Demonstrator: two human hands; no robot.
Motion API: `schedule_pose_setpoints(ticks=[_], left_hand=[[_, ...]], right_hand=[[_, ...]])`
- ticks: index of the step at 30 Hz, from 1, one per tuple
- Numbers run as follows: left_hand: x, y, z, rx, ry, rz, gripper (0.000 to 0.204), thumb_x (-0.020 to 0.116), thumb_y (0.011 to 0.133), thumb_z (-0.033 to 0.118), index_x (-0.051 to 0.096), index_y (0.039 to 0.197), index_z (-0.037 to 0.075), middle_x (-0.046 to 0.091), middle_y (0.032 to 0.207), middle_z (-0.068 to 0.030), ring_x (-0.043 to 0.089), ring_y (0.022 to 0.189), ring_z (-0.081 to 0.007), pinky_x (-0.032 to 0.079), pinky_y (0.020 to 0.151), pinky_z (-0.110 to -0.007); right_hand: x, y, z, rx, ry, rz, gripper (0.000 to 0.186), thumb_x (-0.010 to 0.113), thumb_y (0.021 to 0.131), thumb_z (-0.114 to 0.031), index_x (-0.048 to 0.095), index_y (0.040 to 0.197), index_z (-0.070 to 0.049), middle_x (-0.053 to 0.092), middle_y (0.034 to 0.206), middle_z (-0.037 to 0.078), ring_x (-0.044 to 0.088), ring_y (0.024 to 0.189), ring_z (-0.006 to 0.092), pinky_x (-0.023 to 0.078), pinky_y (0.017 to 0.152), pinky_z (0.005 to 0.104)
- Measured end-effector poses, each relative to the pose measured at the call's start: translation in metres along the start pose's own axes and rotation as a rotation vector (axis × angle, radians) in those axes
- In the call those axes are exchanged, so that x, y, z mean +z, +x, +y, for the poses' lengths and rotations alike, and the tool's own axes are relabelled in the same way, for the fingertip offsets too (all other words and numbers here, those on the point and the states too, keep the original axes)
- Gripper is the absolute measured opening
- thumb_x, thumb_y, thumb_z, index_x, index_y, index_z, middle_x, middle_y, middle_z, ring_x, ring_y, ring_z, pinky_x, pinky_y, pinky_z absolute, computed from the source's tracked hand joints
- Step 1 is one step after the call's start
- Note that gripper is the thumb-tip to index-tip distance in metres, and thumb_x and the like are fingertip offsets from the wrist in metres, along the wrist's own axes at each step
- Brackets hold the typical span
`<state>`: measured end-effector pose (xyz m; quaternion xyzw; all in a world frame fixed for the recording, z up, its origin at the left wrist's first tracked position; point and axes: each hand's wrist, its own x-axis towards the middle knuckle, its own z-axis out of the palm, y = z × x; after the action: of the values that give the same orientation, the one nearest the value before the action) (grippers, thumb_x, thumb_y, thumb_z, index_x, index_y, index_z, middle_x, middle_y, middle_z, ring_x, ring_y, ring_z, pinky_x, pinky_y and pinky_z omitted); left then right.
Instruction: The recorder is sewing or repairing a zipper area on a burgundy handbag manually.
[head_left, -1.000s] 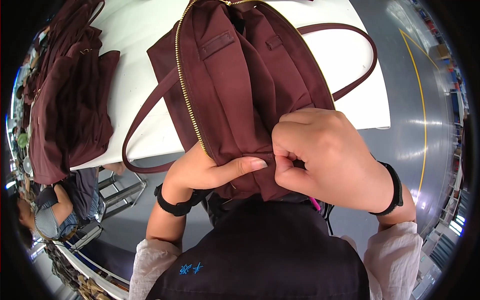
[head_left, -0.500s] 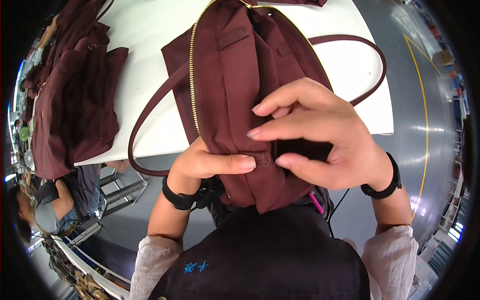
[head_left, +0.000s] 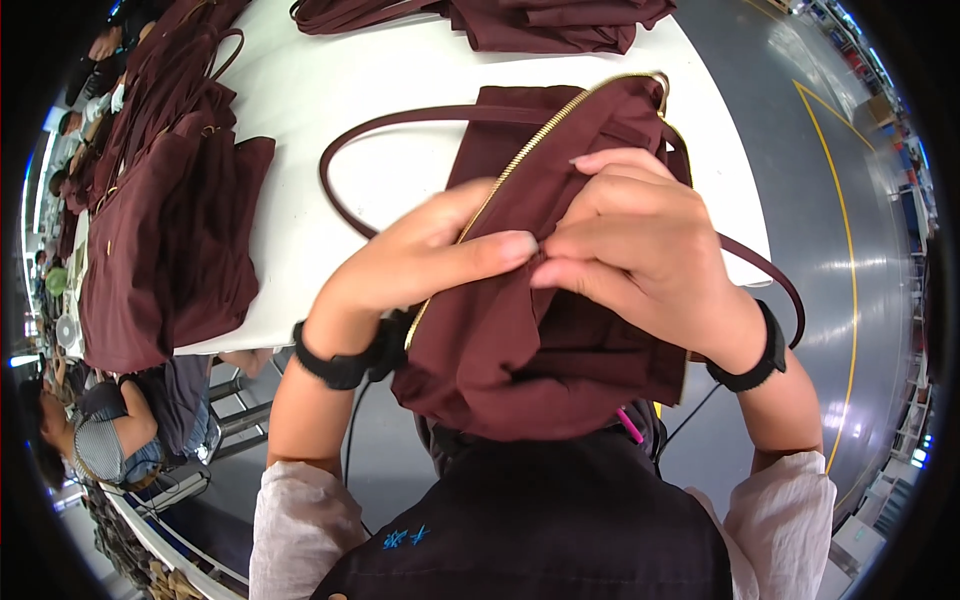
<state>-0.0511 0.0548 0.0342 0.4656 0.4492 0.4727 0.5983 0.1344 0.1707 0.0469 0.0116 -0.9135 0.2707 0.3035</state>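
Note:
A dark maroon fabric bag (head_left: 480, 375) lies over the table's near edge and reaches to my apron. Its gold-toothed zipper (head_left: 535, 148) is undone, and the inside of the bag faces up. My left hand (head_left: 415, 255) grips the zippered side, thumb inside on the cloth and fingers hidden behind it. Close to that thumb tip, my right hand (head_left: 655, 225) has thumb and forefinger pinched together on the inner fabric. Exactly what bit of cloth lies in the pinch is hidden. One strap (head_left: 400, 115) loops out to the left, another strap (head_left: 785, 285) to the right.
Maroon bags lie heaped on the left of the white table (head_left: 300, 270), such as this bag (head_left: 180, 250). More maroon cloth (head_left: 570, 28) rests at the far edge. A person (head_left: 115, 430) sits at lower left. Against my apron is a pink stick-like item (head_left: 630, 426).
The bag has turned and come nearer, its far end now in view. My left hand has gone farther forward. My right hand's spread fingers have closed into a pinch on the inner fabric.

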Motion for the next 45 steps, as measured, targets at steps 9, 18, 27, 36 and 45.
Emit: schedule_pose_setpoints(ticks=[9, 18, 27, 36, 45], left_hand=[[0.054, -0.046, 0.0, 0.263, 0.992, 0.602, 0.042, 0.075, 0.077, 0.02, 0.06, 0.111, 0.001, 0.056, 0.115, -0.0155, 0.056, 0.103, -0.0314, 0.042, 0.09, -0.039], [0.061, -0.034, -0.015, 0.177, 0.997, 0.648, 0.024, 0.063, 0.08, 0.0, 0.067, 0.104, -0.002, 0.057, 0.118, -0.015, 0.06, 0.095, -0.0282, 0.047, 0.084, -0.035], [0.058, -0.031, -0.026, 0.302, 1.035, 0.673, 0.024, 0.058, 0.076, -0.008, 0.068, 0.098, -0.004, 0.058, 0.115, -0.0146, 0.058, 0.081, -0.0224, 0.048, 0.071, -0.031], [0.056, -0.026, -0.034, 0.456, 1.19, 0.703, 0.022, 0.063, 0.068, -0.008, 0.067, 0.089, -0.006, 0.061, 0.108, -0.0138, 0.064, 0.086, -0.0287, 0.05, 0.068, -0.034], [0.056, -0.024, -0.035, 0.479, 1.194, 0.708, 0.018, 0.063, 0.068, -0.008, 0.066, 0.086, -0.007, 0.062, 0.104, -0.0132, 0.064, 0.081, -0.0274, 0.049, 0.062, -0.033]], right_hand=[[0.021, -0.002, -0.004, 0.165, 0.045, 0.107, 0.014, 0.077, 0.072, -0.012, 0.066, 0.076, -0.003, 0.057, 0.068, 0.005, 0.054, 0.063, 0.0242, 0.041, 0.062, 0.0339], [0.029, -0.014, -0.004, 0.282, 0.18, 0.143, 0.01, 0.073, 0.071, -0.002, 0.066, 0.079, -0.001, 0.057, 0.069, 0.007, 0.054, 0.064, 0.024, 0.042, 0.064, 0.0337], [0.022, -0.009, -0.003, 0.427, 0.383, 0.053, 0.01, 0.067, 0.072, 0.002, 0.068, 0.082, 0.002, 0.065, 0.077, 0.009, 0.062, 0.067, 0.0206, 0.047, 0.064, 0.0282], [0.018, -0.006, -0.003, 0.541, 0.425, -0.004, 0.009, 0.067, 0.073, -0.003, 0.068, 0.08, 0.003, 0.067, 0.077, 0.01, 0.063, 0.069, 0.0171, 0.047, 0.061, 0.0261], [0.009, 0.001, 0.0, 0.649, 0.461, -0.171, 0.011, 0.066, 0.074, 0.002, 0.07, 0.084, 0.004, 0.068, 0.08, 0.01, 0.064, 0.075, 0.0142, 0.049, 0.07, 0.0249]])
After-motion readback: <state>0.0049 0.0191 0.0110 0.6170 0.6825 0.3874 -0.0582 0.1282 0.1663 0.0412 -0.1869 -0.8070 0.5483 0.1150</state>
